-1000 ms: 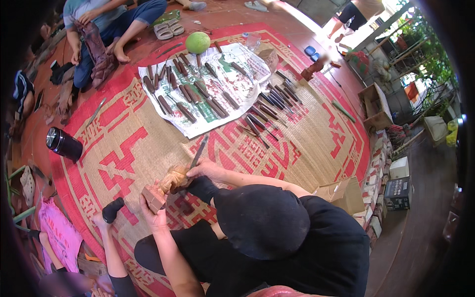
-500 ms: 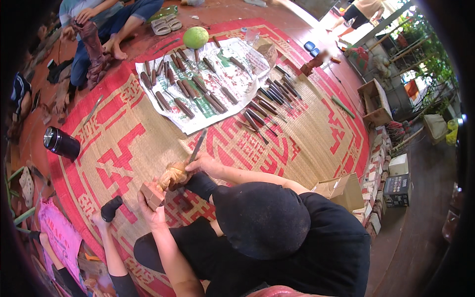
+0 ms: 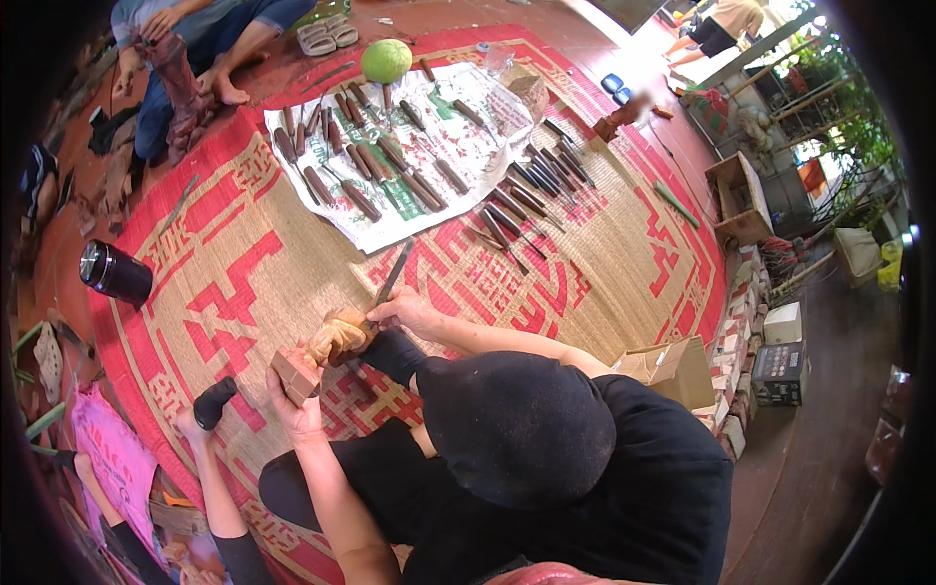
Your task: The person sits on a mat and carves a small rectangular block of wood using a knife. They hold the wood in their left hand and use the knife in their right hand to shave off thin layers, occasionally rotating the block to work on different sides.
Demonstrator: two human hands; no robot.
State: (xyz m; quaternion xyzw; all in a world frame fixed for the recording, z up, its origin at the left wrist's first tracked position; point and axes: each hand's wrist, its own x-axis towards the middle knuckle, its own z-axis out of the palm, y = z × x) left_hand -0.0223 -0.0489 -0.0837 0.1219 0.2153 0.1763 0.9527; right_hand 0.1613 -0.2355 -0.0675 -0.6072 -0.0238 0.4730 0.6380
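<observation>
A small light-brown wood carving [image 3: 336, 334] with rounded, folded shapes is held at the middle left of the head view. Below it sits a squared reddish wooden block [image 3: 295, 374]. My left hand [image 3: 300, 414] grips this block from beneath, fingers wrapped round it. At the carving's right end, my right hand [image 3: 405, 310] is closed round a long, flat, grey carving tool [image 3: 395, 268]. One end of the tool sticks up and away from me; the other, at the carving, is mostly hidden by my fingers. A large rounded black shape [image 3: 517, 429] hides part of my right arm.
Many dark-handled carving tools [image 3: 390, 154] lie on a white printed sheet [image 3: 341, 219] and beside it on the red-and-tan mat [image 3: 253, 322]. A green round fruit [image 3: 387, 61] sits beyond. A black flask [image 3: 115, 273] stands left. Another person [image 3: 210, 44] sits at far left.
The carving and block have tipped slightly, with the tool shifting a little rightward in my right hand. Both hands keep their holds. The whole view has moved slightly.
</observation>
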